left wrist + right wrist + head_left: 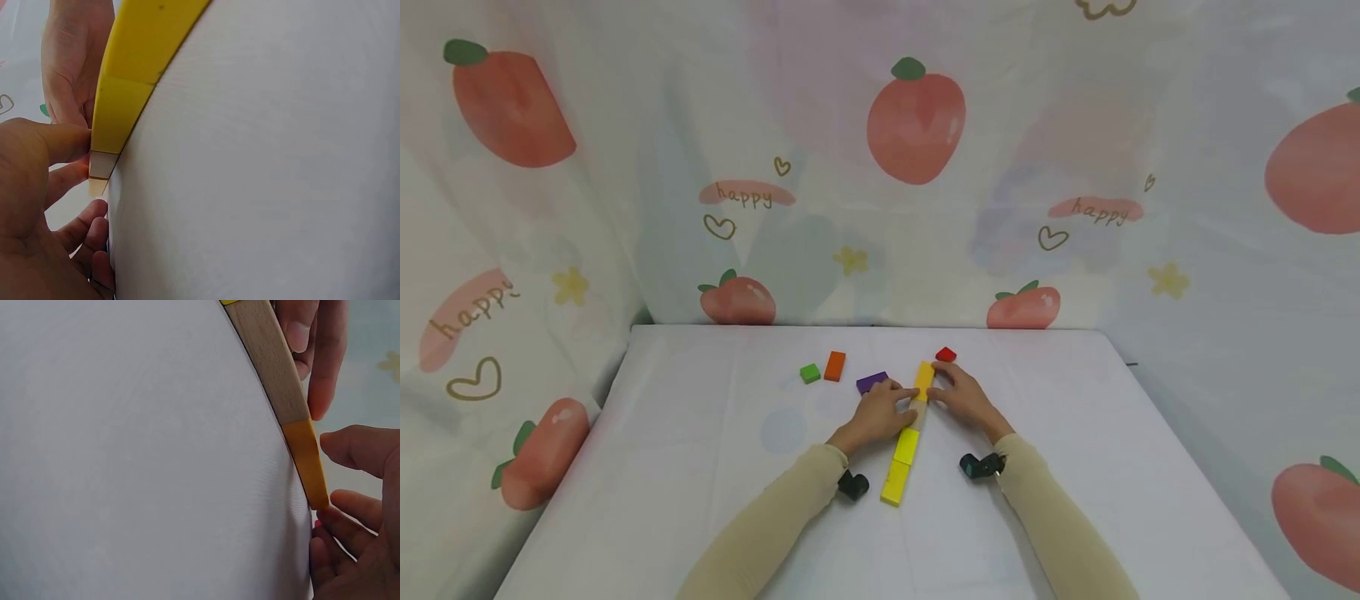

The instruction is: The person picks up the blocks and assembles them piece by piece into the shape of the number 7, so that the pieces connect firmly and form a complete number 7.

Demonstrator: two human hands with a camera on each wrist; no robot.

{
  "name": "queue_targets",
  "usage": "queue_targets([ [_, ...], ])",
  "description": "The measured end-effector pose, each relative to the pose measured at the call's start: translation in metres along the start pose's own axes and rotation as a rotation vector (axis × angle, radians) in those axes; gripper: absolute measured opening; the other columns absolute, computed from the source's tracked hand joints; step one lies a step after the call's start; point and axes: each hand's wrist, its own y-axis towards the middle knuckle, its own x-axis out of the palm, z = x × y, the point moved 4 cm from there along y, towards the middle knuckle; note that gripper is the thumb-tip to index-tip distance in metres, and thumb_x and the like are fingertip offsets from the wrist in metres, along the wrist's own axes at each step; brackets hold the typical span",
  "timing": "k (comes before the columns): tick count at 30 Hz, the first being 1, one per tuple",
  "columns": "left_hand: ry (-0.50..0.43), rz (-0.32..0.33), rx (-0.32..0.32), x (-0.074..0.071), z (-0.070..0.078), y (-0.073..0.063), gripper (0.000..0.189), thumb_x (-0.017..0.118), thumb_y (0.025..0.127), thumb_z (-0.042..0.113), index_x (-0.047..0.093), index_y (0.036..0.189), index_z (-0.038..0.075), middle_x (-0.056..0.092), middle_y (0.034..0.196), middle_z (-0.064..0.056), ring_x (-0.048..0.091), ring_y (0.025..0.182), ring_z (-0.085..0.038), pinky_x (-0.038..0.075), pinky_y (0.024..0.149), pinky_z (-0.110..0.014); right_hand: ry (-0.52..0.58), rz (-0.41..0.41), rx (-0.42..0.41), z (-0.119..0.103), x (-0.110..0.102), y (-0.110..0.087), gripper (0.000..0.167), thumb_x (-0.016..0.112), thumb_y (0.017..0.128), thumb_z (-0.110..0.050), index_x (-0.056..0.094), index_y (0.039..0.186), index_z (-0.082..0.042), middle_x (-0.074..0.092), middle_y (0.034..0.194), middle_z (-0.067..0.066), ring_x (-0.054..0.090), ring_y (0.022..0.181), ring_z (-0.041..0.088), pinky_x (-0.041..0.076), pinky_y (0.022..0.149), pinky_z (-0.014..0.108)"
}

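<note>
Wooden block (272,362): grain in right wrist view only; left grip (878,412), right grip (966,399) parted.

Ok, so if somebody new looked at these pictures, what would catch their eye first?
Probably the row of yellow, bare-wood and orange-yellow blocks running end to end along the white table, with the left hand and right hand on either side. Next, likely the big printed peach on the backdrop behind, then the small red block beyond the right hand.
</note>
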Motion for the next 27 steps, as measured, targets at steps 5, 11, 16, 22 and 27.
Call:
queue_targets([
  [5, 0.003, -0.007, -0.001, 0.001, 0.0, 0.0, 0.046, 0.062, 0.095, 0.039, 0.055, 0.14, 0.035, 0.054, 0.13, -0.003, 0.049, 0.112, -0.021, 0.046, 0.097, -0.039, 0.0, 0.005, -0.012, -0.003, -0.005, -0.003, 0.06, 0.064, 0.095, -0.028, 0.041, 0.148, -0.014, 0.04, 0.154, 0.015, 0.041, 0.139, 0.038, 0.035, 0.114, 0.054],
  [11, 0.0, -0.005, -0.001, 0.001, 0.001, 0.0, 0.046, 0.063, 0.094, 0.04, 0.055, 0.139, 0.036, 0.054, 0.13, -0.003, 0.049, 0.112, -0.02, 0.046, 0.096, -0.038, 0.041, 0.055, -0.093, -0.011, -0.019, -0.007, 0.054, 0.062, 0.096, -0.021, 0.044, 0.145, -0.009, 0.045, 0.15, 0.018, 0.045, 0.135, 0.038, 0.042, 0.109, 0.051],
  [16, -0.022, -0.009, -0.009, 0.0, 0.001, 0.001, 0.046, 0.063, 0.094, 0.039, 0.055, 0.139, 0.036, 0.054, 0.129, -0.003, 0.048, 0.112, -0.02, 0.046, 0.097, -0.038, 0.038, 0.115, -0.148, -0.016, -0.034, -0.01, 0.05, 0.061, 0.096, -0.019, 0.046, 0.143, -0.006, 0.049, 0.145, 0.018, 0.046, 0.133, 0.037, 0.045, 0.106, 0.051],
  [22, -0.031, -0.012, -0.025, 0.001, -0.001, 0.002, 0.045, 0.063, 0.094, 0.04, 0.055, 0.139, 0.038, 0.054, 0.13, -0.002, 0.048, 0.111, -0.019, 0.047, 0.096, -0.038, 0.01, 0.154, -0.144, -0.013, -0.046, -0.008, 0.047, 0.059, 0.097, -0.022, 0.049, 0.141, -0.011, 0.05, 0.144, 0.014, 0.047, 0.132, 0.036, 0.046, 0.105, 0.05],
  [27, -0.033, -0.01, -0.031, 0.002, -0.001, 0.001, 0.045, 0.064, 0.094, 0.039, 0.055, 0.138, 0.038, 0.054, 0.129, -0.002, 0.048, 0.111, -0.019, 0.047, 0.095, -0.037, -0.006, 0.177, -0.121, -0.006, -0.052, -0.003, 0.046, 0.059, 0.098, -0.023, 0.049, 0.141, -0.012, 0.051, 0.143, 0.013, 0.048, 0.13, 0.034, 0.046, 0.105, 0.05],
])
